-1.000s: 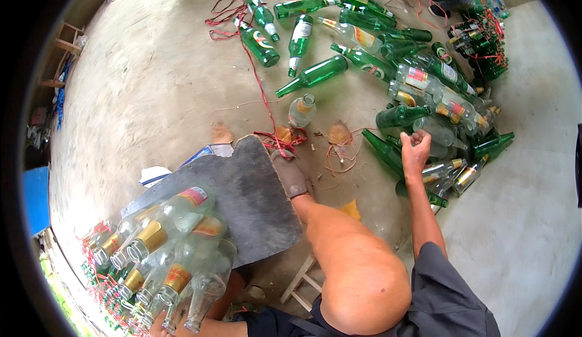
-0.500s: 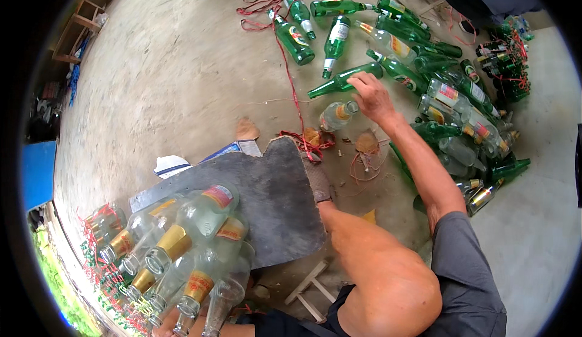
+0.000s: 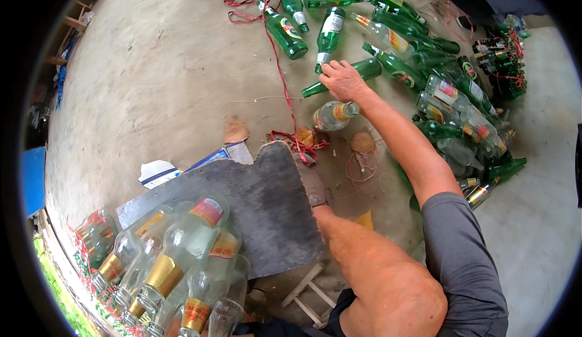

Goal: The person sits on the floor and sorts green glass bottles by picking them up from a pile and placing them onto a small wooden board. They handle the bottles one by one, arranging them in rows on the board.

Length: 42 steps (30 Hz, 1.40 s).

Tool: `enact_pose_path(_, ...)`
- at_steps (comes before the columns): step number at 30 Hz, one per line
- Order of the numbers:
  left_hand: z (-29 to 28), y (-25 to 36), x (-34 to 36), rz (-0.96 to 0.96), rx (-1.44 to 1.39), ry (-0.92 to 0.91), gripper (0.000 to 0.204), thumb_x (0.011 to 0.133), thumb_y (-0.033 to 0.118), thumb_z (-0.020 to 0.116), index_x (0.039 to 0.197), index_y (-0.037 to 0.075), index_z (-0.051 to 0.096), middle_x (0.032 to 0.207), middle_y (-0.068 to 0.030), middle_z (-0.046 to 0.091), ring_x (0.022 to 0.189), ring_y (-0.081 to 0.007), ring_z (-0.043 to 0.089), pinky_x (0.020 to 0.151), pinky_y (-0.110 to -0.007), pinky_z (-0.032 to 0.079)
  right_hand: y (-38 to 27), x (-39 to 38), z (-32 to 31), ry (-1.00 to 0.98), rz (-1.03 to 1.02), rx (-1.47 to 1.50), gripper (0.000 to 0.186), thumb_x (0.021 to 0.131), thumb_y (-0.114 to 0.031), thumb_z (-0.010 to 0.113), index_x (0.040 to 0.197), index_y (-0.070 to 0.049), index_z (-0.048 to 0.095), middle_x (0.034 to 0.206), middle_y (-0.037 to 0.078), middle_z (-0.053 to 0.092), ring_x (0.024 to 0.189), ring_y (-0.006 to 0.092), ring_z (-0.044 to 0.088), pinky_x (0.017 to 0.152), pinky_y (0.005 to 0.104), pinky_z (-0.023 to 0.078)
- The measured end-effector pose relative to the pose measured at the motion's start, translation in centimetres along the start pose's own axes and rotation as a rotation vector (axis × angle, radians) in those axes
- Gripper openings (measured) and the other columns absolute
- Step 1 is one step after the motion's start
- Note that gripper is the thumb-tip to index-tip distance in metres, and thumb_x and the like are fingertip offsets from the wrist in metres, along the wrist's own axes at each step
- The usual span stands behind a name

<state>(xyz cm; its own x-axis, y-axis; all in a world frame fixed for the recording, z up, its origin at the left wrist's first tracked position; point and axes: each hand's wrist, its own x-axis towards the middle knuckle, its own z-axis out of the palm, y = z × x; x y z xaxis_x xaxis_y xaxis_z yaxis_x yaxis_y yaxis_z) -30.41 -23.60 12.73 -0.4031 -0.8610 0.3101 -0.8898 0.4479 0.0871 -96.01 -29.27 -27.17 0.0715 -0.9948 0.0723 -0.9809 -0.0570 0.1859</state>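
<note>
While the bottles look like they haven't budged, the right hand has slid left over the past half second, from the body of a green bottle lying on the floor to around its neck. So the reach has moved on, but I'd say nothing's been picked up yet. Fingers are curled downward and we only get the back of the hand, so I can't tell whether it's gripping.

That bottle lies on its side: neck to the left and angled a bit toward the person, base off to the right. The labelled green bottle by the fingertips runs the other way, long axis pointing away, mouth end nearer the person. Left hand? Can't make it out past the clear bottles at lower left.
</note>
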Motion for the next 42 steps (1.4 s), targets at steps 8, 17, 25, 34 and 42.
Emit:
enact_pose_path(8, -0.4, 0.7, 0.3, -0.006, 0.027, -0.058, 0.012, 0.095, 0.004, 0.075, 0.099, -0.007, 0.077, 0.103, -0.0248, 0.072, 0.096, -0.0378, 0.067, 0.085, -0.048, 0.057, 1.5, -2.9, -2.6, 0.143, 0.121, 0.033, 0.023, 0.076, -0.011, 0.07, 0.099, -0.01, 0.066, 0.109, 0.008, 0.062, 0.107, 0.0272, 0.061, 0.087, 0.0413, 0.051)
enact_pose_path(17, -1.1, 0.4, -0.5, -0.065, 0.058, -0.107, 0.015, 0.096, 0.005, 0.075, 0.102, -0.008, 0.077, 0.104, -0.027, 0.072, 0.099, -0.0401, 0.066, 0.088, -0.051, 0.056, 3.3, -9.4, -8.6, 0.357, 0.559, 0.11, 0.04, 0.076, -0.018, 0.081, 0.107, -0.004, 0.06, 0.106, 0.016, 0.059, 0.106, 0.0372, 0.062, 0.088, 0.0474, 0.052)
enact_pose_path(25, -0.5, 0.2, 0.0, 0.01, 0.028, -0.068, 0.014, 0.096, 0.006, 0.074, 0.1, -0.007, 0.077, 0.101, -0.026, 0.072, 0.097, -0.0406, 0.066, 0.087, -0.052, 0.055, 8.1, -17.3, -6.7, 0.476, 0.961, 0.352, 0.042, 0.078, -0.027, 0.089, 0.107, -0.003, 0.07, 0.102, 0.018, 0.065, 0.097, 0.0405, 0.065, 0.087, 0.0475, 0.053)
enact_pose_path(34, -0.5, 0.5, 0.0, -0.003, 0.02, -0.081, 0.013, 0.096, 0.006, 0.074, 0.099, -0.006, 0.077, 0.1, -0.0255, 0.072, 0.097, -0.0407, 0.065, 0.087, -0.052, 0.054, 12.9, -19.8, -5.2, 0.429, 1.045, 0.286, 0.035, 0.082, -0.021, 0.087, 0.106, -0.001, 0.075, 0.1, 0.013, 0.078, 0.09, 0.028, 0.074, 0.086, 0.0404, 0.056)
enact_pose_path(42, -0.8, 1.2, 0.2, -0.014, 0.037, -0.094, 0.012, 0.095, 0.006, 0.074, 0.098, -0.005, 0.077, 0.1, -0.025, 0.072, 0.098, -0.0411, 0.066, 0.087, -0.053, 0.055, 13.2, -19.7, -6.9, 0.39, 1.207, 0.552, 0.041, 0.076, -0.03, 0.088, 0.104, -0.002, 0.076, 0.101, 0.015, 0.077, 0.092, 0.0314, 0.073, 0.085, 0.0422, 0.055)
